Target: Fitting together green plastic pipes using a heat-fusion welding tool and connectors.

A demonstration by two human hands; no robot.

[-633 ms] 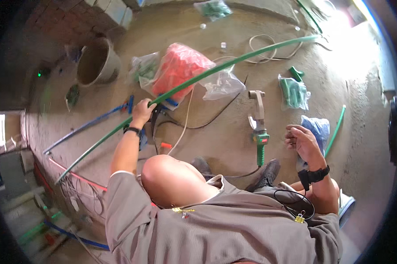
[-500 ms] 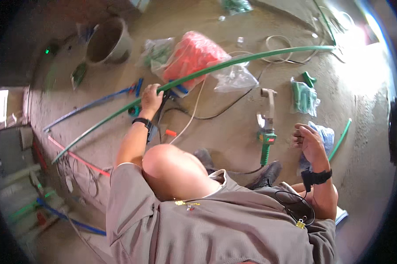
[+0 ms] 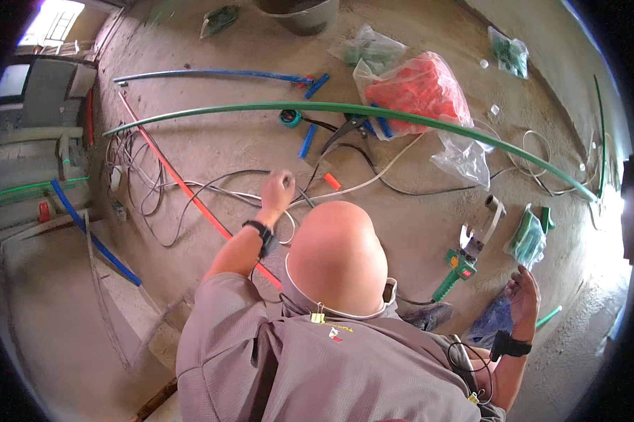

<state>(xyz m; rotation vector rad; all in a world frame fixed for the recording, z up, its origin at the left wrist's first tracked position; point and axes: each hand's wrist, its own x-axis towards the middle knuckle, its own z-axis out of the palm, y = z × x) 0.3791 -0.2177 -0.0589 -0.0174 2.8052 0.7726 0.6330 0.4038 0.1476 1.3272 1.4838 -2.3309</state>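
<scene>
My left hand point(image 3: 280, 188) is off the long green pipe point(image 3: 317, 107), above the cables on the floor. Its fingers are curled closed, slightly blurred, with nothing visible in them. Across the floor in front of me the pipe stretches from far left to right. My right hand point(image 3: 523, 299) is held at the right, fingers extended and holding nothing, just below a clear bag of green fittings point(image 3: 526, 240). Between my hands lies a green-handled pipe welding tool point(image 3: 461, 267). Black-handled pipe cutters point(image 3: 345, 132) rest beneath the green pipe, beside short blue pipe pieces point(image 3: 307, 141).
A clear bag of red fittings point(image 3: 422, 91) sits beyond the pipe. A tape measure point(image 3: 289, 118), an orange piece point(image 3: 332, 181), a red pipe point(image 3: 183, 186), a long blue pipe point(image 3: 211, 73) and looped cables lie about. A bucket point(image 3: 306, 17) stands at the far side.
My left hand has let go of the green pipe and drawn back toward me. The view has turned, showing more of the left side. My right hand stays free.
</scene>
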